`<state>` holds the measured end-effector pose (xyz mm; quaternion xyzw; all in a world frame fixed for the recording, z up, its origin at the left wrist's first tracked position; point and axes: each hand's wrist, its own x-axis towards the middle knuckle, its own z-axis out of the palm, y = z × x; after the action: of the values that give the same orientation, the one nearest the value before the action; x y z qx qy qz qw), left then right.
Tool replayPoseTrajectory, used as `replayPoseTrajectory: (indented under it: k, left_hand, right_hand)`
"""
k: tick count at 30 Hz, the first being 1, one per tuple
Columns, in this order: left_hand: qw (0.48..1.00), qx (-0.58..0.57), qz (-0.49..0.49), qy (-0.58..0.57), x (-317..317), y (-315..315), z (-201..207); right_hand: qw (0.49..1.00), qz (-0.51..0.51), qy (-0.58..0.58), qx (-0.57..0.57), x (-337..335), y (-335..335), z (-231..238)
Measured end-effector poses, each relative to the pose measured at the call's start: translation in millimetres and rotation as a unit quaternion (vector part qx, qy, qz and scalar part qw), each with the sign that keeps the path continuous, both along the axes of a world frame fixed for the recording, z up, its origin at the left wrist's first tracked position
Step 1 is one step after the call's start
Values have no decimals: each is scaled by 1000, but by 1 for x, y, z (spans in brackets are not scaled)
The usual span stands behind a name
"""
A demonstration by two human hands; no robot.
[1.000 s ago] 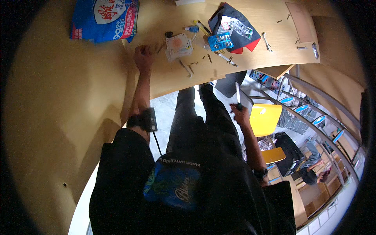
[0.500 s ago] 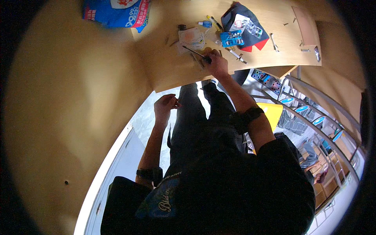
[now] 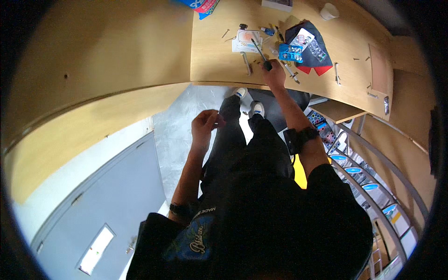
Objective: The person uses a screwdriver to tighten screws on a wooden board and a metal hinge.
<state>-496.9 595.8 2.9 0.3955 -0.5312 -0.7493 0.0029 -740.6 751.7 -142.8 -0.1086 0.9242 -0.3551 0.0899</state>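
The right hand grasps a screwdriver by its dark handle, above the counter. The shaft points away from the person, its tip in line with the pale printed cards; contact cannot be confirmed. The left hand is off the counter, fingers curled; whether it grips anything cannot be told. The step in hand is judged to be tool handling. The next move calls for a controlled tip, clear of the blue case.
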Motion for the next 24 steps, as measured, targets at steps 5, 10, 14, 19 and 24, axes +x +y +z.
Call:
replayPoseTrajectory:
  k: [5,10,14,19,24]
  left_hand:
    - [995,-11,64,-77,83,38,6]
    - [979,-23,179,-95,150,58,16]
    - [973,-6,224,-54,173,63,27]
    - [974,-8,223,24,203,56,37]
    - [967,54,235,85,236,35,47]
  right_hand:
    - [996,17,74,53,-2,-6,-25]
    - [989,78,103,70,0,-16,-27]
    - [963,80,181,184,1,-15,-27]
    - [989,-19,124,82,25,-17,-3]
    - [909,133,-298,-260,219,-51,140]
